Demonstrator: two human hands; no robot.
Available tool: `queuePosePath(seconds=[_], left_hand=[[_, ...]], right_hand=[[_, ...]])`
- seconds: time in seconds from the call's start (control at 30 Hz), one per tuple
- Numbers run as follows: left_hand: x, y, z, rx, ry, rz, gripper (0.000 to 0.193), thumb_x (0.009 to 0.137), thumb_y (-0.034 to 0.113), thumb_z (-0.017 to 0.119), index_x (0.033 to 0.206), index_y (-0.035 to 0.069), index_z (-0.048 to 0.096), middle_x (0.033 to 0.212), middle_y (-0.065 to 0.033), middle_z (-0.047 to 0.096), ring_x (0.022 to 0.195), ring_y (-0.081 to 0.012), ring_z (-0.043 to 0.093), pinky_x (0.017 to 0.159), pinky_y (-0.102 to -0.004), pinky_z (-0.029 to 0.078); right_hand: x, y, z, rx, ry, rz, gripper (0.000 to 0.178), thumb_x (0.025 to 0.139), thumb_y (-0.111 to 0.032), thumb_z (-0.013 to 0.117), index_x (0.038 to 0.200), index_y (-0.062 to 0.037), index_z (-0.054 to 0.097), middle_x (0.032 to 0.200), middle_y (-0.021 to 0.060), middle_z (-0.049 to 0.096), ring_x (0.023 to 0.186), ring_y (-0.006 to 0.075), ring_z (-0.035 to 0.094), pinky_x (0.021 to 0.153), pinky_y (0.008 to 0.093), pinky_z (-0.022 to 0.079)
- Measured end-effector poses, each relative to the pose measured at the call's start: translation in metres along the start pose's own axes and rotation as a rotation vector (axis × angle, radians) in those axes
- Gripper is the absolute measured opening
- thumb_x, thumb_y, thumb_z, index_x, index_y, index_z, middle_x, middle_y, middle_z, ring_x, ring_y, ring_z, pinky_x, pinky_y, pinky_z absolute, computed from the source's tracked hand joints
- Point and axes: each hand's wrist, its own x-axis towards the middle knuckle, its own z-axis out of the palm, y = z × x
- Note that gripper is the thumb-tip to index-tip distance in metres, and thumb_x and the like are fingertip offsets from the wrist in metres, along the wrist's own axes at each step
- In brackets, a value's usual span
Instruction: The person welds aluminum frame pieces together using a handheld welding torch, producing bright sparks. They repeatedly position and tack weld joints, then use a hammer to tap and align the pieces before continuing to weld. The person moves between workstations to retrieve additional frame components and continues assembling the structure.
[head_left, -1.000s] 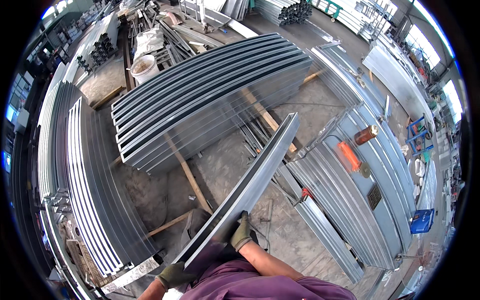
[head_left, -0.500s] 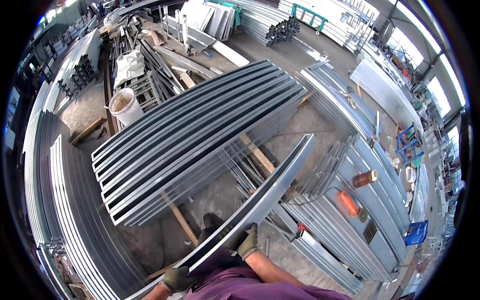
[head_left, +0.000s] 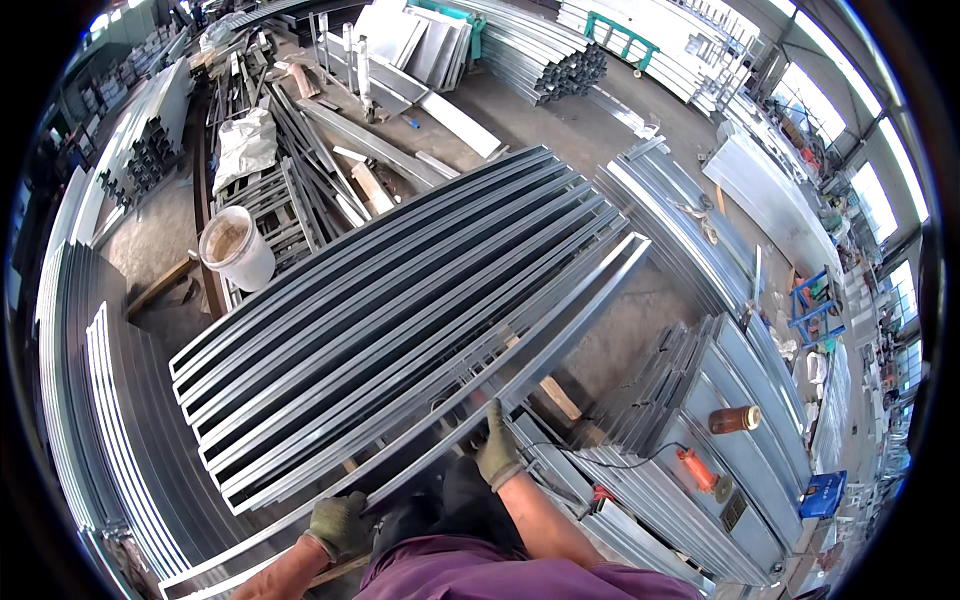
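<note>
Both my hands wear grey-green work gloves and grip a long metal channel (head_left: 562,328), which runs slantwise from the lower left to the centre right. My left hand (head_left: 340,522) is closed on its near part, at the lower left. Further along, my right hand (head_left: 497,455) is closed on the edge that faces me; the fingers underneath are hidden. Just beyond the channel lies a row of similar long metal channels (head_left: 385,315), side by side with dark hollows between their pale edges. The held channel lies close alongside the nearest of that row.
Wooden battens (head_left: 560,398) show under the row. At right, a stack of metal panels (head_left: 745,400) carries a brown jar (head_left: 734,419) and an orange tool (head_left: 697,469). More channels (head_left: 150,440) stand at left. A white bucket (head_left: 238,250) and scrap metal lie beyond.
The held channel has moved away from me, up against the row. Both hands have gone forward with it, still gripping. My view has shifted slightly.
</note>
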Motion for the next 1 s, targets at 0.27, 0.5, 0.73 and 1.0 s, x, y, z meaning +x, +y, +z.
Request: queuePosePath(seconds=[0.27,0.5,0.73,1.0], left_hand=[[0.108,0.023,-0.070,0.063,0.080,-0.063,0.039,0.089,0.043,0.082,0.097,0.008,0.066,0.080,-0.0185,0.075,0.076,-0.0445,0.075,0.068,-0.0585,0.057],[0.181,0.008,-0.084,0.082,0.231,-0.090,0.033,0.086,0.037,0.084,0.096,0.010,0.066,0.083,-0.0178,0.074,0.078,-0.0459,0.073,0.069,-0.0585,0.057],[0.277,-0.039,-0.097,0.159,0.303,-0.053,0.030,0.093,0.034,0.077,0.106,0.011,0.063,0.085,-0.0190,0.076,0.079,-0.0434,0.075,0.069,-0.0579,0.058],[0.398,-0.069,-0.126,0.154,0.243,-0.122,0.030,0.097,0.036,0.074,0.108,0.010,0.066,0.095,-0.0198,0.078,0.090,-0.0432,0.077,0.079,-0.0555,0.060]], right_hand=[[0.092,-0.100,0.112,-0.290,0.151,-0.030,0.034,0.087,-0.032,0.093,0.103,-0.0053,0.080,0.094,0.0038,0.073,0.088,0.0153,0.070,0.070,0.0361,0.060],[0.170,-0.161,0.155,-0.387,-0.040,0.119,0.024,0.094,-0.026,0.082,0.109,-0.0077,0.078,0.103,0.0064,0.076,0.096,0.0256,0.073,0.077,0.0498,0.067],[0.256,-0.198,0.223,-0.470,-0.093,0.008,0.025,0.089,-0.016,0.079,0.105,0.0022,0.072,0.096,0.0125,0.074,0.084,0.0305,0.077,0.074,0.0520,0.071],[0.361,-0.227,0.276,-0.481,-0.081,-0.071,0.028,0.090,-0.018,0.077,0.108,0.0027,0.069,0.102,0.0126,0.071,0.090,0.0323,0.076,0.079,0.0509,0.072]])
